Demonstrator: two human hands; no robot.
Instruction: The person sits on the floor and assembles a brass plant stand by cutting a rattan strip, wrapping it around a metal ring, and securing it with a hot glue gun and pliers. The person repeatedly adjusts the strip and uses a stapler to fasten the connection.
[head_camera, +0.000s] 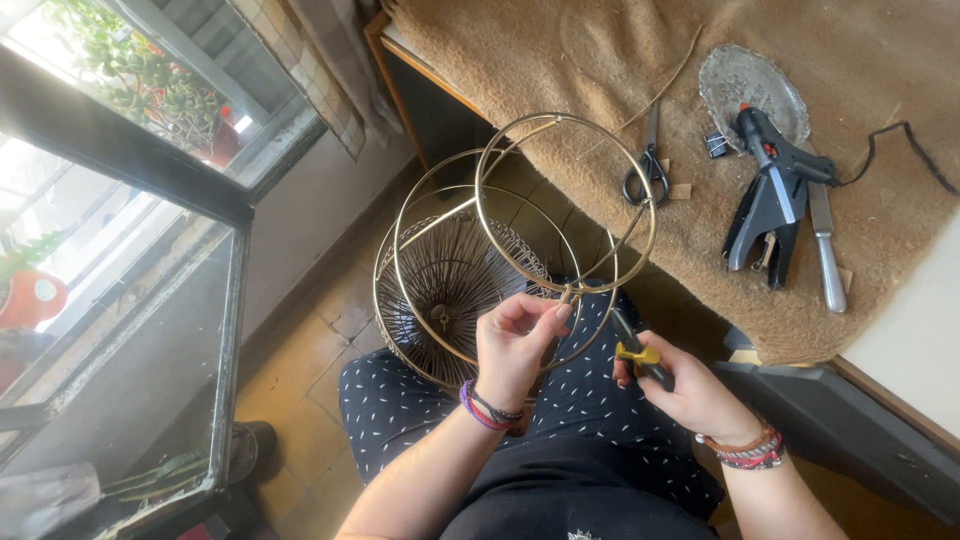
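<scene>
Over the lap, pliers (636, 345) point up-left toward wire basket (470, 270)

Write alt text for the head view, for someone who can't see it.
Over a lap, the left hand pinches a gold wire frame of rings while the right hand holds yellow-handled pliers to it. Scissors, a glue gun and a knife lie on a brown-covered table.

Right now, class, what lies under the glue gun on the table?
Under the glue gun lie a brown fuzzy cloth, part of a shiny grey mat and a knife. The knife's upper blade and the tabletop beneath stay covered.
</scene>
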